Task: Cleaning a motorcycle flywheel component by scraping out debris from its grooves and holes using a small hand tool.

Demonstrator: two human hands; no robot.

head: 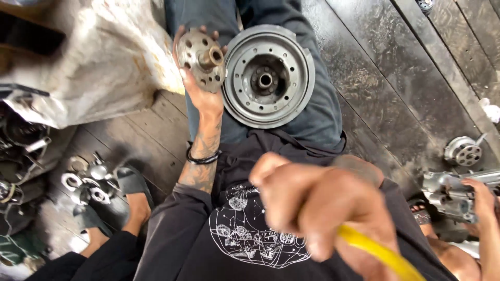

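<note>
- The left hand (pixel 200 78) sits in the upper middle of the frame, its forearm rising from the lower centre with the palm turned up toward the camera.
- This hand grips a round metal disc (pixel 200 58) with holes around its face and a short stub sticking out of its middle; the fingertips show past the top edge of the disc and the thumb presses its lower edge.
- A dark band (pixel 202 157) wraps the left wrist, and the forearm is tattooed.
- Just right of the disc, a larger round metal hub (pixel 268 76) lies flat on the person's lap, on the blue-grey trousers; the disc's edge overlaps or touches the hub's left rim.
- The right hand (pixel 317 205) fills the lower centre, close to the camera and blurred, the fingers curled into a fist around a yellow hose (pixel 380 253) that runs off toward the lower right corner.
- At the right edge, another person's hand (pixel 482 200) rests on a grey metal part (pixel 450 192); how tightly it holds I cannot tell.
- Above that, a small round metal part (pixel 462 151) lies on the dark wooden floor (pixel 385 78).
- At the lower left, a few metal rings (pixel 83 182) lie beside a foot in a dark sandal (pixel 133 182).
</note>
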